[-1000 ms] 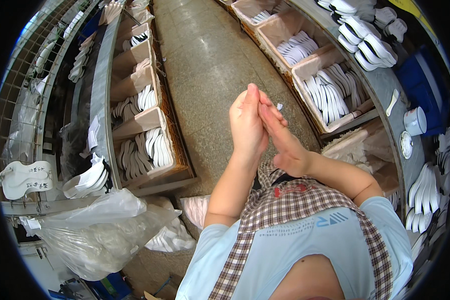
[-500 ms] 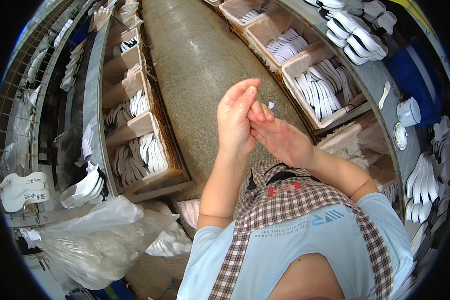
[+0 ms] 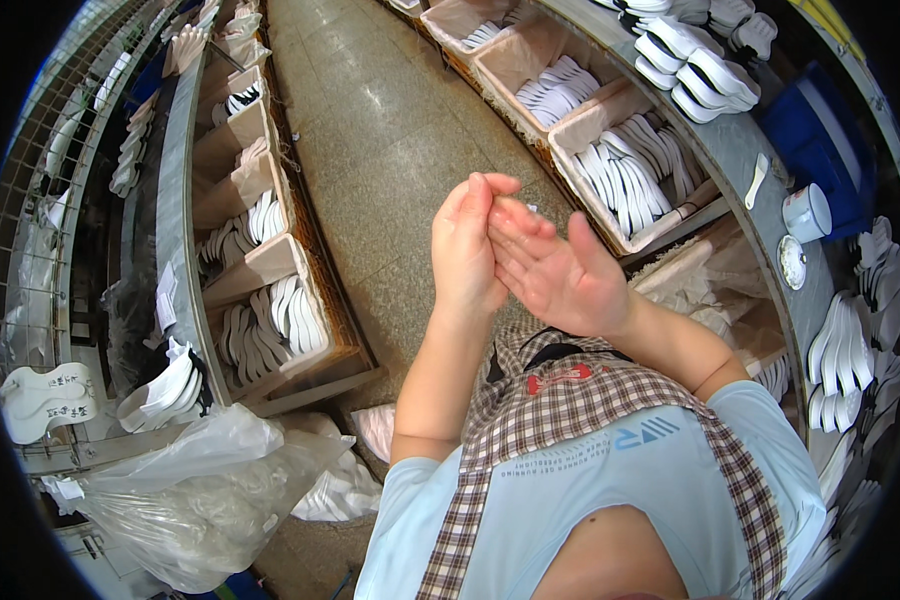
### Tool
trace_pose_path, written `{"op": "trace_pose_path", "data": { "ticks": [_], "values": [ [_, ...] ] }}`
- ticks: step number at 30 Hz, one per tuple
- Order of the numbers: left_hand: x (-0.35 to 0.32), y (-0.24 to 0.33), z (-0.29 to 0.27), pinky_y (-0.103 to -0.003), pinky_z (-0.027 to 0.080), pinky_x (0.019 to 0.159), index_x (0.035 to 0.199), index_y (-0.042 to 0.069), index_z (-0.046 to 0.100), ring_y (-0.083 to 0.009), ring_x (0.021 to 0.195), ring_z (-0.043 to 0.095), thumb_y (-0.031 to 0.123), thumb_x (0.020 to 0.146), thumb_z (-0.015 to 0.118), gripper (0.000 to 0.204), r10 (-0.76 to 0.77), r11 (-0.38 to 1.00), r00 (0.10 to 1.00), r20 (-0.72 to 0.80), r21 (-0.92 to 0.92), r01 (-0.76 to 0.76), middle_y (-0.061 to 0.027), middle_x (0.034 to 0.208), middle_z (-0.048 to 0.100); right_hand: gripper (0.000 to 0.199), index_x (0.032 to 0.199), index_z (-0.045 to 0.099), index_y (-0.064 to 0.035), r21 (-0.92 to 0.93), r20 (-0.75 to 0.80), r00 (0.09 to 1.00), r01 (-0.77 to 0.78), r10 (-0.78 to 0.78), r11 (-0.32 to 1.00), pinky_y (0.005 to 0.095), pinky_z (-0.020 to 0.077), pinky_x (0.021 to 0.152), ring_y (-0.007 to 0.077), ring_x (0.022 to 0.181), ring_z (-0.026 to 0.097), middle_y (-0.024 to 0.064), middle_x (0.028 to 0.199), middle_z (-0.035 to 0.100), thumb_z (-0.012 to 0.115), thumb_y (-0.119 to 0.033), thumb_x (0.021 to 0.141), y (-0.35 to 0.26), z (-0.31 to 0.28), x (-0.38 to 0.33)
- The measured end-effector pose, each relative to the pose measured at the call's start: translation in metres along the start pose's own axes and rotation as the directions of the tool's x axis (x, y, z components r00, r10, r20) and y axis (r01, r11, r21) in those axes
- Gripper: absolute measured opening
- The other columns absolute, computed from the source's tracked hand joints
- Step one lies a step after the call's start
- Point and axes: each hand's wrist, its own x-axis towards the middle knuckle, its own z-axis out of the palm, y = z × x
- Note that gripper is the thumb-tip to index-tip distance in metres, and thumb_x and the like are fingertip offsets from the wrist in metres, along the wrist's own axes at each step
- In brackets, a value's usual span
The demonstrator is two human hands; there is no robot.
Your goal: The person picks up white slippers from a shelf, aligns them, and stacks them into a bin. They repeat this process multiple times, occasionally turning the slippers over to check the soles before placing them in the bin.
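Observation:
My left hand [image 3: 464,245] and my right hand [image 3: 576,278] touch each other in front of my checked apron [image 3: 570,395], above the aisle. The left hand is cupped, its thumb up and its fingers bent loosely toward the right. Against its palm lie the outstretched fingers of the right hand, whose palm shows and whose thumb stands apart. I see no object in either hand. The skin looks wet or shiny. Some fingertips overlap, so where one hand's fingers end is partly hidden.
Lined bins of white shoe soles flank the aisle, left [image 3: 295,320] and right [image 3: 625,185]. The right bench carries a white mug [image 3: 806,212], a small round dish [image 3: 791,262], a white spoon-shaped tool [image 3: 757,180] and stacked soles [image 3: 695,70]. A clear plastic bag [image 3: 200,490] hangs at lower left.
My right hand has opened out, its thumb rising away from the palm, and its fingers have slid along the left palm. The view has shifted slightly.

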Motion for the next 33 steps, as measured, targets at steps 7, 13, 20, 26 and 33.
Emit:
{"op": "trace_pose_path", "data": {
  "ticks": [7, 13, 20, 26, 33],
  "values": [
    [-0.009, -0.029, 0.019, -0.045, 0.043, 0.099, 0.137, 0.008, 0.027, -0.0367, 0.118, 0.049, 0.005, 0.079, 0.069, 0.072, -0.064, 0.931, 0.947, -0.314, 0.324, 0.170, -0.0217, 0.126, 0.050, 0.084, 0.146, 0.007, -0.0026, 0.128, 0.067, 0.992, 0.100, -0.109, 0.987, 0.0383, 0.0103, 0.113, 0.0282, 0.141, 0.008, 0.0178, 0.152, 0.005, 0.010, -0.065, 0.090, -0.024, -0.004, 0.004],
    [-0.008, -0.040, 0.017, -0.046, 0.042, 0.099, 0.136, 0.008, 0.029, -0.0373, 0.119, 0.048, 0.006, 0.077, 0.071, 0.072, 0.040, 0.933, 0.898, -0.438, 0.339, 0.124, -0.0214, 0.125, 0.051, 0.083, 0.146, 0.003, -0.0035, -0.180, 0.024, 0.982, 0.187, -0.186, 0.966, 0.0405, 0.0066, 0.113, 0.0297, 0.141, 0.008, 0.0178, 0.152, 0.006, 0.012, -0.065, 0.091, -0.009, 0.003, 0.003],
    [-0.007, -0.033, 0.023, -0.047, 0.041, 0.100, 0.135, 0.008, 0.033, -0.0381, 0.119, 0.048, 0.006, 0.075, 0.073, 0.073, 0.007, 0.953, 0.907, -0.421, 0.278, 0.122, -0.0209, 0.125, 0.051, 0.075, 0.146, 0.009, -0.0038, -0.039, 0.122, 0.980, 0.163, -0.157, 0.986, 0.0417, 0.0048, 0.114, 0.0301, 0.140, 0.011, 0.0184, 0.152, 0.010, 0.010, -0.058, 0.094, -0.013, -0.009, 0.004],
    [-0.006, -0.022, 0.017, -0.048, 0.043, 0.097, 0.122, 0.004, 0.049, -0.0381, 0.115, 0.051, 0.008, 0.072, 0.075, 0.056, -0.026, 0.903, 0.994, -0.107, 0.424, 0.069, -0.0186, 0.115, 0.058, 0.059, 0.133, 0.036, -0.0013, 0.032, 0.012, 0.995, 0.099, -0.100, 0.995, 0.0384, 0.0294, 0.105, 0.0265, 0.126, 0.039, 0.0158, 0.135, 0.041, 0.031, -0.046, 0.096, -0.002, -0.021, -0.002],
    [-0.010, -0.026, 0.017, -0.042, 0.048, 0.086, 0.093, -0.001, 0.060, -0.0306, 0.095, 0.058, 0.009, 0.078, 0.070, 0.020, 0.108, 0.853, 0.982, -0.152, 0.522, -0.013, -0.0137, 0.088, 0.062, 0.039, 0.121, 0.050, 0.0004, 0.069, -0.068, 0.995, 0.079, -0.074, 0.995, 0.0363, 0.0389, 0.099, 0.0240, 0.114, 0.051, 0.0127, 0.121, 0.054, 0.043, -0.030, 0.097, 0.013, -0.036, -0.005]
  ]
}}
